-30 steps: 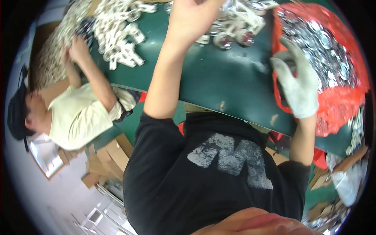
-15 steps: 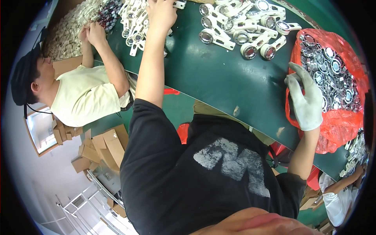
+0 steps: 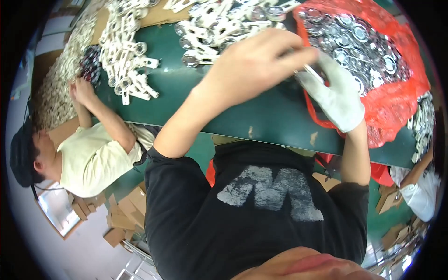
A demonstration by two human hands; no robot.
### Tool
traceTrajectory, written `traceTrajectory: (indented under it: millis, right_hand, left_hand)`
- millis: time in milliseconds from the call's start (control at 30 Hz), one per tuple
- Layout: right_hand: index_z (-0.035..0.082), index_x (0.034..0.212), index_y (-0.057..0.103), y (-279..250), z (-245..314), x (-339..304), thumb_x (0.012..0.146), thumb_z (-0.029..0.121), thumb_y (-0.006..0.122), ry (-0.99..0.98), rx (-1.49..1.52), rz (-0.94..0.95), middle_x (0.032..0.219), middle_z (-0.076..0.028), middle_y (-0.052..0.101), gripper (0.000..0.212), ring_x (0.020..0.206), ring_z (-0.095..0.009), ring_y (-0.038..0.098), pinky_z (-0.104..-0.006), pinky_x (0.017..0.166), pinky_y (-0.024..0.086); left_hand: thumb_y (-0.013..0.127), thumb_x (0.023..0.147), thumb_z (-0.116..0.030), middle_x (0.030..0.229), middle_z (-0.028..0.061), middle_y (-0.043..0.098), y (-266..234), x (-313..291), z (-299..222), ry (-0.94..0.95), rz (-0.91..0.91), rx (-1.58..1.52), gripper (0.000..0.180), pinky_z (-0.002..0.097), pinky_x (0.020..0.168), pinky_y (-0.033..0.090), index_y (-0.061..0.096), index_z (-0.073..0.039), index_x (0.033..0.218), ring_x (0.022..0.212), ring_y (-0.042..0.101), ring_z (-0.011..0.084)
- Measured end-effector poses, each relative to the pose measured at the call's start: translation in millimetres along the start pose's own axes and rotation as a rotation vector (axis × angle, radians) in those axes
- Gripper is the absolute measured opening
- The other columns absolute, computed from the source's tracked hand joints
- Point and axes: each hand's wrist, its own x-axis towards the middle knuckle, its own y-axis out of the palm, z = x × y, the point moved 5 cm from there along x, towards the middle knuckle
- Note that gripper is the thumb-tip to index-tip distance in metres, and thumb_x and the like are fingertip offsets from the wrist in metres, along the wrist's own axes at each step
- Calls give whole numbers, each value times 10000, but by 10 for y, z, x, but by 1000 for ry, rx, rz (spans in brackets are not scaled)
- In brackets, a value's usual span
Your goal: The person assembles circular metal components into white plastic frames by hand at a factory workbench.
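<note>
From my end of the feed I see the bare left hand (image 3: 256, 58) stretched across in front of me, its thumb and fingers reaching to the right hand (image 3: 337, 95), which wears a pale grey-white fabric glove. The two meet just left of a crumpled red plastic bag (image 3: 387, 116) filled with shiny silver round metal pieces (image 3: 345, 58). Between them I make out a slim whitish piece (image 3: 314, 73), lying in the gap between the gloved thumb and fingers; much of it is hidden and blurred. The gloved fingers are curled, but I cannot tell which hand grips the piece, nor whether the left fingertips are pinching it. All this is above a dark green table (image 3: 275, 109). Just beyond the left hand I have a pile of off-white plastic handle-shaped parts with round metallic heads (image 3: 205, 35), and further left a second heap of similar off-white parts (image 3: 123, 60) beside a flat brown cardboard sheet (image 3: 156, 17). At the far left a co-worker in a pale yellow T-shirt (image 3: 95, 156) and black cap holds both hands together near a cluster of small dark parts (image 3: 91, 64).
</note>
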Motion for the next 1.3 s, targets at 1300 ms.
traceTrajectory:
  millis: [1300]
  right_hand:
    - [-6, 1159, 639, -59, -23, -43, 1031, 260, 522, 107, 297, -55, 705, -19, 532, 318, 612, -97, 482, -271, 559, 397]
  left_hand:
    - [878, 715, -76, 1227, 83, 733, 297, -49, 351, -240, -133, -630, 542, 311, 899, 559, 713, -39, 1229, 1074, 700, 191]
